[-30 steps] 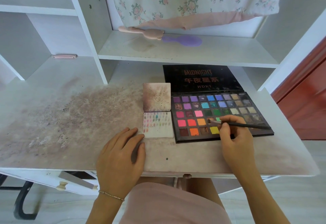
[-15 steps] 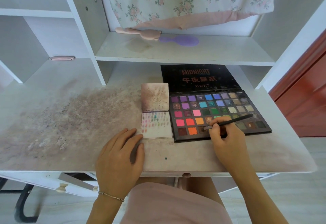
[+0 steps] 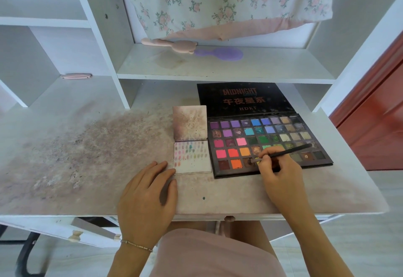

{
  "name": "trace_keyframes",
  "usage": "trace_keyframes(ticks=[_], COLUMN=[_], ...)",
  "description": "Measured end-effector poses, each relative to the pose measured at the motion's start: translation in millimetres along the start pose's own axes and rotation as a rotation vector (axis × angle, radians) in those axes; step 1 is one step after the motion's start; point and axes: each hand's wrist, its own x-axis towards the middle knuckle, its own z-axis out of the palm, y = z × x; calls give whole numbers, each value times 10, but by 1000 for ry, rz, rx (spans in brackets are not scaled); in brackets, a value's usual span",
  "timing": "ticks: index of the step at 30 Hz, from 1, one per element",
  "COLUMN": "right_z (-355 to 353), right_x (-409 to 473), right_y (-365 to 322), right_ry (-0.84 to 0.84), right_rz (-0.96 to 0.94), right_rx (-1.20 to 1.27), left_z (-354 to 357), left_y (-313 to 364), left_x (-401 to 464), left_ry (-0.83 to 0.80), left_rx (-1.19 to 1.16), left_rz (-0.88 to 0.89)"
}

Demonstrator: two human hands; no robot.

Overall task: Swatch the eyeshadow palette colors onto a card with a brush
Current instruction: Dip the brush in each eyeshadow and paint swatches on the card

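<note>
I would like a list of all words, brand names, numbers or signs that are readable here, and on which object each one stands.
"MIDNIGHT": top line on the black palette lid, in orange-red capitals.
A small bluish word under it, at its right end: too blurred to read.
"午夜星系": second line on the same lid, in orange-red.
"HDKT": third line on the lid, in small pale capitals.
The swatch card bears only colour marks, no text.

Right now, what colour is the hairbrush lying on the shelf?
Purple hairbrush, beside a pink one; seen in the head view.
</note>
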Motion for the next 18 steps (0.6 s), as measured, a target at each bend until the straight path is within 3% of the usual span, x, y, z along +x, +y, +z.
trace_keyframes(ticks=[5, 18], right_z=[9, 586], right_x=[-7, -99], right_y=[-46, -409], right_ry=[48, -179], right_rz=[-32, -100], right_rx=[55, 231], left_z=[-3, -42], left_y=[8, 46], left_x=[4, 14], left_ry=[6, 2], left_rx=[-9, -10], left_rz=[-5, -16])
